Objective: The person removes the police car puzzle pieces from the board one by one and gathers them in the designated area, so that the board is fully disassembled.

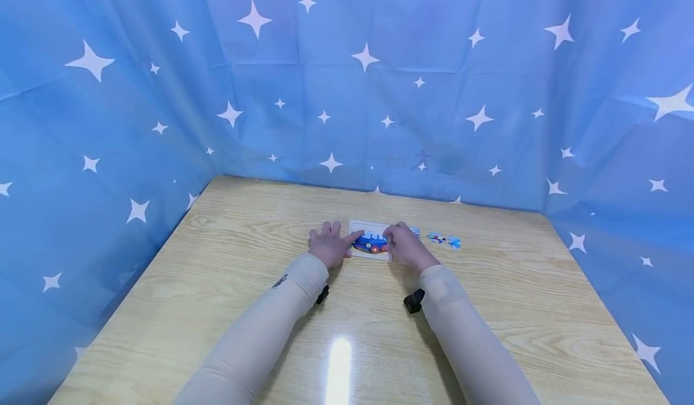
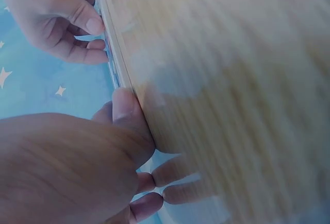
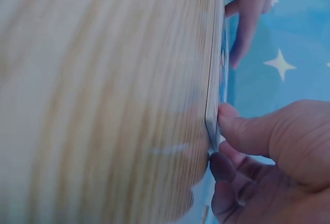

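Note:
A small jigsaw puzzle [image 1: 368,243] in a pale tray [image 1: 374,222] lies on the table, showing a blue vehicle with an orange wheel. My left hand [image 1: 328,245] lies at its left side. The index finger stretches onto the picture, and the thumb touches the tray's near edge, as the left wrist view shows. At the right side is my right hand [image 1: 405,247], its thumb touching the tray's near right corner in the right wrist view [image 3: 289,152]. The other fingers are bent beside that edge. Whether they pinch a puzzle piece is hidden.
Loose blue puzzle pieces [image 1: 444,240] lie to the right of the tray, one partly behind my right hand. A blue curtain [image 1: 347,91] with white stars stands along the back and sides of the wooden table [image 1: 244,230]. Light glares off the tabletop in front.

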{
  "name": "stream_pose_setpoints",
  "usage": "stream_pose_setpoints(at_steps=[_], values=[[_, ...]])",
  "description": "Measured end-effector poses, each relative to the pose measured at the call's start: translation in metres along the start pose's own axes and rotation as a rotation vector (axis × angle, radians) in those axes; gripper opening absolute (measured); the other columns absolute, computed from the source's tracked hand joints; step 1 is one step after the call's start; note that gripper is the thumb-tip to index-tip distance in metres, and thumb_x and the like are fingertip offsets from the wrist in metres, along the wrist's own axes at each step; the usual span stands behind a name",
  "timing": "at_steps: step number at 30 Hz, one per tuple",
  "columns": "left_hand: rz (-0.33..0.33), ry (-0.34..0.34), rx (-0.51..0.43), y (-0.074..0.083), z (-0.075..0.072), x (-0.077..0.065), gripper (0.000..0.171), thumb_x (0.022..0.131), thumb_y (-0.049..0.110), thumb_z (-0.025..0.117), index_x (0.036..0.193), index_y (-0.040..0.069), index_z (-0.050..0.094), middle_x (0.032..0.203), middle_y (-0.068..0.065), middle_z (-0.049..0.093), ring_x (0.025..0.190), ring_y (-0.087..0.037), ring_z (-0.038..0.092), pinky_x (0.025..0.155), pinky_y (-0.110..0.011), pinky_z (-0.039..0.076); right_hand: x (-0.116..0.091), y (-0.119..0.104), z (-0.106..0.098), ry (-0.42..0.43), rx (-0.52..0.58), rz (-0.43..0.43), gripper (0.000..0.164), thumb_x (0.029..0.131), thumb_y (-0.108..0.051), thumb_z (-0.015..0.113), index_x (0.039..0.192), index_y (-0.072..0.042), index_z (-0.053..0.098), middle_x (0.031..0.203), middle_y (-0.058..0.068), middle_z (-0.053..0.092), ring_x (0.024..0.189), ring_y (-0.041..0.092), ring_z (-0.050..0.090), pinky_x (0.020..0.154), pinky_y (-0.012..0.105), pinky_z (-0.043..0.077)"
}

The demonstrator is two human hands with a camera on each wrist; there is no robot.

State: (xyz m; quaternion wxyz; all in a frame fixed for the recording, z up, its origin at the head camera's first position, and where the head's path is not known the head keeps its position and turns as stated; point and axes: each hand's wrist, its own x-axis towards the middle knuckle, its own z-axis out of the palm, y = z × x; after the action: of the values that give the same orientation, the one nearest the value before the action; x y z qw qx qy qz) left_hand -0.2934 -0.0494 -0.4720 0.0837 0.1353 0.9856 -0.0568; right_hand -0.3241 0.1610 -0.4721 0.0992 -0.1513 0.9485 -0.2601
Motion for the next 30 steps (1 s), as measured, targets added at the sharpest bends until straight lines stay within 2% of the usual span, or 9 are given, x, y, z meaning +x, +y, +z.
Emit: stream_pose_setpoints(at_steps=[6,15,25,30], values=[[-0.006,-0.009,0.012,0.002,0.002,0.002,0.058,0.105,0.050,0.040,0.158,0.055,0.016,0.112,-0.004,0.033,0.101,-0.024,0.032,0.075,-0.041,0.031,-0.001,-0.001,-0.001,-0.011,0.006,0.006,0.031,0.102,-0.002,0.058,0.132,0.004,0.059,0.120,0.018,0.051,0.105,0.030,0.057,0.096,0.049,0.048],[-0.031,-0.013,0.037,0.006,-0.011,-0.009,0.057,0.105,0.049,0.043,0.158,0.052,0.022,0.116,-0.004,0.038,0.103,-0.023,0.034,0.077,-0.040,0.035,0.001,-0.001,-0.002,-0.014,0.023,-0.018,0.029,0.102,0.000,0.057,0.131,0.004,0.057,0.117,0.018,0.051,0.101,0.029,0.056,0.094,0.049,0.048],[-0.029,-0.004,0.069,0.004,-0.009,-0.007,0.058,0.105,0.052,0.041,0.158,0.053,0.019,0.124,-0.005,0.040,0.107,-0.023,0.036,0.079,-0.041,0.037,0.008,0.002,-0.002,-0.015,0.070,0.001,0.025,0.104,0.000,0.051,0.127,0.003,0.059,0.125,0.020,0.052,0.117,0.036,0.055,0.101,0.051,0.045],[-0.028,-0.008,0.053,0.004,-0.009,-0.007,0.058,0.105,0.052,0.042,0.158,0.053,0.020,0.126,-0.005,0.040,0.108,-0.022,0.036,0.080,-0.040,0.038,0.008,0.001,-0.004,-0.018,0.088,0.020,0.024,0.103,0.001,0.052,0.126,0.002,0.059,0.123,0.020,0.053,0.114,0.035,0.055,0.100,0.051,0.046]])
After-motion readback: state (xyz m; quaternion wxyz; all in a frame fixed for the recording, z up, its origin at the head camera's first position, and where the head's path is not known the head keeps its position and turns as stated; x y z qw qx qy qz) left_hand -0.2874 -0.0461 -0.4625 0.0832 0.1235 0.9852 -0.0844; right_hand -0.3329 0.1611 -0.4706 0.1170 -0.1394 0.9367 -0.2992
